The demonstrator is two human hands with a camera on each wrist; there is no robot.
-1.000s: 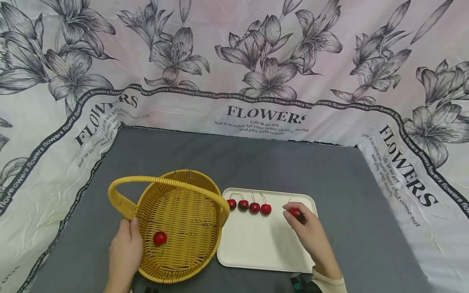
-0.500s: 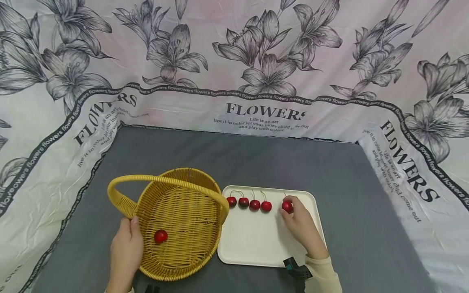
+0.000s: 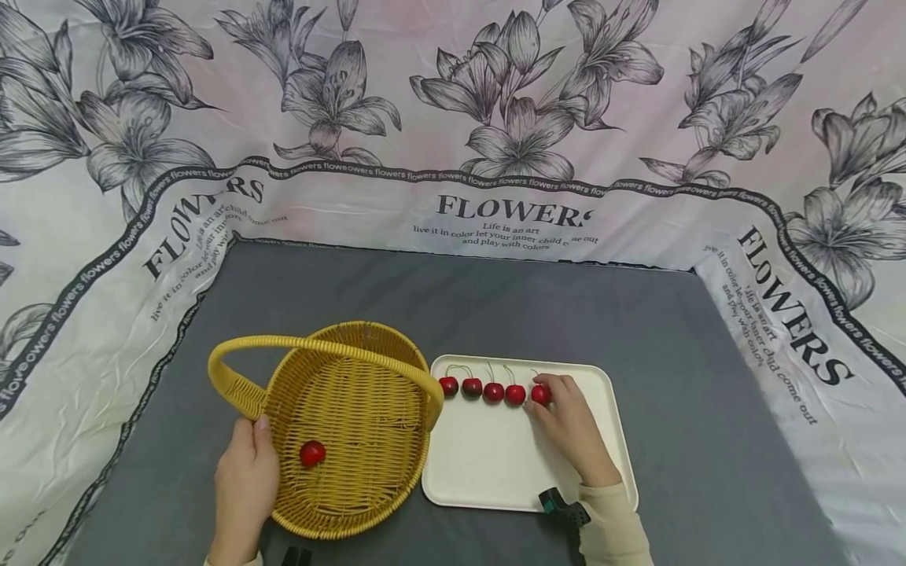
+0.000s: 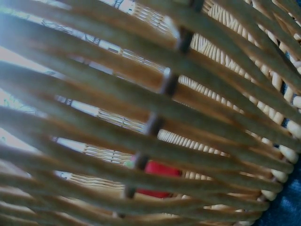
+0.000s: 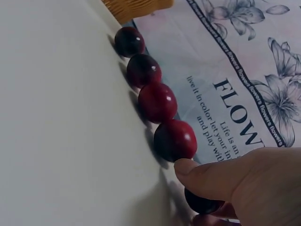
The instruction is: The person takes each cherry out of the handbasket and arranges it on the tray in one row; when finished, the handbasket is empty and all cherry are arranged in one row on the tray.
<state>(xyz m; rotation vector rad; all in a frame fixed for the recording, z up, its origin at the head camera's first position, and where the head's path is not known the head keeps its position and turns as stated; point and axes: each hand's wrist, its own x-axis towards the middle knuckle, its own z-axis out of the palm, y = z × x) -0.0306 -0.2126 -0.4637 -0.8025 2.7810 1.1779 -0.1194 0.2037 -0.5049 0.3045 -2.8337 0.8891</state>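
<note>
My left hand (image 3: 246,479) grips the left edge of a round yellow wicker basket (image 3: 368,472), thumb at the rim near the foot of its arched handle (image 3: 322,346). One red cherry (image 3: 312,453) lies inside the basket; the left wrist view shows its red patch (image 4: 160,178) through the weave. Over a cream tray (image 3: 488,464), my right hand (image 3: 572,428) pinches a red cherry (image 3: 540,394) between thumb and fingers. This cherry is at the right end of a row of cherries (image 5: 157,102) along the tray's far side, close to its neighbour (image 5: 175,140).
A grey cloth (image 3: 453,295) covers the table. A white flower-printed fabric (image 3: 368,200) with lettering stands around the back and sides. The basket's right rim sits against the tray's left edge. A black wrist strap (image 3: 566,509) shows beside the right sleeve (image 3: 614,523).
My right hand has moved left with the cherry, from the tray's right part to beside the row. The left hand and the basket have stayed put.
</note>
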